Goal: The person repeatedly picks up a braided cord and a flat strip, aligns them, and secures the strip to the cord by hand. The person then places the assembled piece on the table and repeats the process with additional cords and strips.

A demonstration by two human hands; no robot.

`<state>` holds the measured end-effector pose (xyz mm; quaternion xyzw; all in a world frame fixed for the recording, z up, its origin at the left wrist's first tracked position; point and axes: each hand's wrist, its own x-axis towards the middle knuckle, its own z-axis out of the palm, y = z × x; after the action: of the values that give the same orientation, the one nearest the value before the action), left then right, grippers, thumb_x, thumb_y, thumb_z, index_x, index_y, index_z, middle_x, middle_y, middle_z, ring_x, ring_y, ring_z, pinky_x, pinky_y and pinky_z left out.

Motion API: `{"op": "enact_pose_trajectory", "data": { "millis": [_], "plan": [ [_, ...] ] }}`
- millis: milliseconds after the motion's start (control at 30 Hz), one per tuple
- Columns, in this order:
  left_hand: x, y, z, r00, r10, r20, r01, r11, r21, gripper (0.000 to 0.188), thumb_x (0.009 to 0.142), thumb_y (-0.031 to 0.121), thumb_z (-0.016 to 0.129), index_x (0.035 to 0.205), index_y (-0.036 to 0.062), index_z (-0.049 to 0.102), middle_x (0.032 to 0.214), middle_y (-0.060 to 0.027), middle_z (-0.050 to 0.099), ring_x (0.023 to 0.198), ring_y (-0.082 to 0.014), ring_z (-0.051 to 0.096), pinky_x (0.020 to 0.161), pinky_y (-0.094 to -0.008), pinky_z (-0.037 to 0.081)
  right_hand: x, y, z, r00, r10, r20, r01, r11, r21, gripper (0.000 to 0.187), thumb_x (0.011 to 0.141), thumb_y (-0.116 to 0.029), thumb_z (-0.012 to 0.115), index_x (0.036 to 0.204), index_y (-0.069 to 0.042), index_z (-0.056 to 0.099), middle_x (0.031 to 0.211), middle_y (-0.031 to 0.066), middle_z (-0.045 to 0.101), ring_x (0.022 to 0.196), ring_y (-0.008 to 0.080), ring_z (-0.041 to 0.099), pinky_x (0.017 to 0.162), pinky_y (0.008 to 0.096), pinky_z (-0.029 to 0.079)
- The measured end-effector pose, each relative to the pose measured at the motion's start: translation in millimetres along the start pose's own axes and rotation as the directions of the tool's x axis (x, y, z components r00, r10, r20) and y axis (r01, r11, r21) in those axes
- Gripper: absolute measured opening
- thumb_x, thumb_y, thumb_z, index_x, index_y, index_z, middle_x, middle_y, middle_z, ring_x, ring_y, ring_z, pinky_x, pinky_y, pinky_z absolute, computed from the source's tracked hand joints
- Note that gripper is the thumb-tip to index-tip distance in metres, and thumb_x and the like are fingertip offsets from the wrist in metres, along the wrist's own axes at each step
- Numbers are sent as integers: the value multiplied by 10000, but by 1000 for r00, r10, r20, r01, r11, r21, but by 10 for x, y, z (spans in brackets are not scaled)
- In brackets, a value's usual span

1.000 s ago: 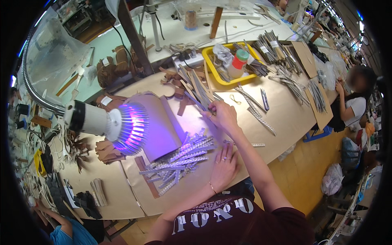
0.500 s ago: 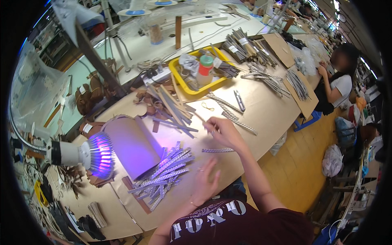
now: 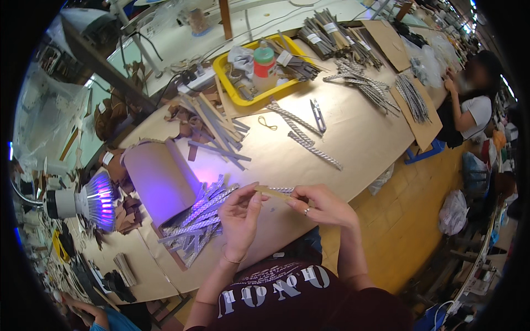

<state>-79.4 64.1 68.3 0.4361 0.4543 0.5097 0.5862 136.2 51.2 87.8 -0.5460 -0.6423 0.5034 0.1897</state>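
A short tan strip (image 3: 270, 192) is stretched between my two hands near the front edge of the table. My left hand (image 3: 240, 216) pinches its left end between thumb and fingers. The other end is in the closed fingers of my right hand (image 3: 327, 205), which wears a ring. Just behind the strip, part of a braided grey-and-white strip (image 3: 284, 189) shows, mostly covered by my hands. A loose pile of braided strips (image 3: 201, 223) lies left of my left hand. Farther back lie several braided strips (image 3: 309, 144), thread snips (image 3: 317, 116) and a yellow rubber band (image 3: 267, 123).
A yellow tray (image 3: 222, 83) holds a green-lidded bottle (image 3: 264, 67). A curved brown sheet (image 3: 160, 174) stands beside a glowing lamp (image 3: 99, 201) at left. Flat strips (image 3: 218, 129) lie behind it. Strip bundles (image 3: 361, 85) lie far right, where another person (image 3: 469, 105) sits.
My right hand has come down toward me with the tan strip. My left hand has risen and taken its other end. The view has shifted slightly.
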Motion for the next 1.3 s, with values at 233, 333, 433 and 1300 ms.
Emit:
{"op": "enact_pose_trajectory", "data": {
  "millis": [233,333,433,1300],
  "plan": [
    [202,95,139,915,367,-168,-334,923,193,159,889,-55,658,1041,-24,690,1005,-132,737,897,-196,714,810,-308,566,92,-299,27,568,-370,-735,5,895,-446,154,892,-144,701,890,4,657,904,129,642,728,277,614,646,356,479],
    [248,129,190,785,617,59,-559,665,496,226,807,-90,702,1017,-10,717,1005,-140,737,870,-230,725,781,-316,573,-37,-448,65,802,-134,-582,254,958,130,95,892,-50,681,945,25,655,939,109,639,836,182,613,767,291,488],
    [264,128,257,688,680,255,-681,482,552,291,751,-84,734,1032,-5,727,1012,-146,730,835,-256,727,735,-310,574,5,-508,151,821,-124,-558,321,907,271,67,903,-11,654,956,30,663,917,91,638,839,159,606,775,269,478],
    [56,-42,245,783,535,317,-585,461,667,292,778,-67,730,1067,-27,719,1059,-163,714,876,-297,704,767,-349,568,87,-315,347,761,-152,-630,223,974,34,67,864,-16,668,927,5,672,888,120,656,817,238,641,760,330,506]
  ]
}}
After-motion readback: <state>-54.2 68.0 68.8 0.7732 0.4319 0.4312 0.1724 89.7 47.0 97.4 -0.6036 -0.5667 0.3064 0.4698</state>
